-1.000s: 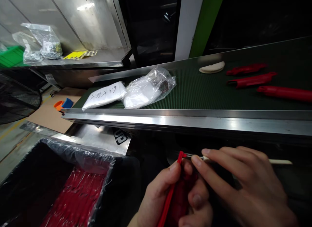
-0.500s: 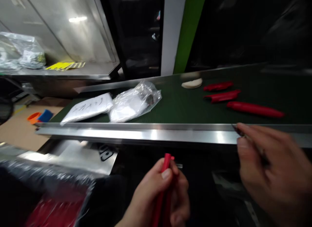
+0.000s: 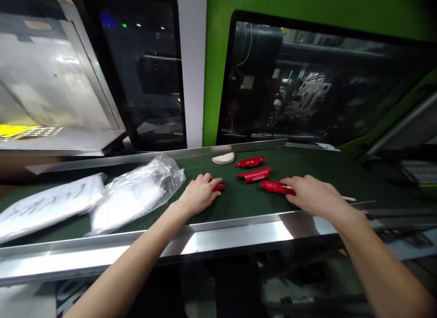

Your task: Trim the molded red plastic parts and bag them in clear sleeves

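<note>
My left hand (image 3: 200, 194) rests low over the green ribbed belt, its fingers curled round a red plastic part (image 3: 219, 187); most of that part is hidden beneath them. To the right, my right hand (image 3: 309, 194) is closed on the near end of a longer red plastic part (image 3: 273, 187) that lies on the belt. A thin pale stick-like tool (image 3: 348, 198) pokes out from under this hand; its kind is unclear. Two more red plastic parts, an open half-shell (image 3: 254, 175) and a smaller one (image 3: 251, 161), lie between and beyond my hands.
A whitish half-round piece (image 3: 223, 159) lies near the belt's back rail. Clear bags with white contents (image 3: 133, 197) and a white marked packet (image 3: 51, 204) cover the left of the belt (image 3: 235, 202). A metal rail (image 3: 239, 231) edges the front; a green machine (image 3: 218, 72) stands behind.
Both hands have moved forward onto the belt. My left hand has brought its red part down there, and my right hand has taken hold of the long red part. The view has turned right.
</note>
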The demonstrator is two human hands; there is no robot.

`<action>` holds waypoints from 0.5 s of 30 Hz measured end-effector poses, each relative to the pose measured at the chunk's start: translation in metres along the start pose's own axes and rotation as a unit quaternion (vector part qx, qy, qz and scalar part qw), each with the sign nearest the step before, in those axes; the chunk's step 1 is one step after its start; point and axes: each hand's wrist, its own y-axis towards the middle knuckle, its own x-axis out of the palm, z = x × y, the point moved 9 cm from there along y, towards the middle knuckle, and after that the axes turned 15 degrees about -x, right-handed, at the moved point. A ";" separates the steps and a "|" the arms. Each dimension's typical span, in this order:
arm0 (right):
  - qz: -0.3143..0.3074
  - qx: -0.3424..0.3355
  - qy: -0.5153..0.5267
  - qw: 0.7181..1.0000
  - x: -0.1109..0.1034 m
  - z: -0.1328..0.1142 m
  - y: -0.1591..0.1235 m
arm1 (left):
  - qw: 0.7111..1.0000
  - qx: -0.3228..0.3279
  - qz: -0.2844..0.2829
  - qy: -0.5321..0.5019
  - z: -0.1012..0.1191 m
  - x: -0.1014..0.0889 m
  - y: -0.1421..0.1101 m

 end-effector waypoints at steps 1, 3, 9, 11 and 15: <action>-0.001 -0.004 -0.002 1.000 0.000 0.000 0.000 | 1.000 -0.004 0.019 0.003 0.001 -0.002 -0.002; 0.031 -0.017 -0.010 0.999 -0.010 -0.006 -0.004 | 0.998 -0.010 0.065 -0.009 0.008 -0.017 -0.014; 0.290 -0.237 -0.033 0.926 -0.092 -0.114 -0.050 | 0.984 0.068 0.091 -0.134 0.063 -0.068 -0.090; 0.300 -0.326 0.017 0.896 -0.105 -0.156 -0.068 | 0.968 0.075 0.041 -0.235 0.073 -0.071 -0.113; 0.306 -0.383 0.106 0.865 -0.115 -0.199 -0.090 | 0.908 -0.024 -0.034 -0.417 0.059 -0.058 -0.141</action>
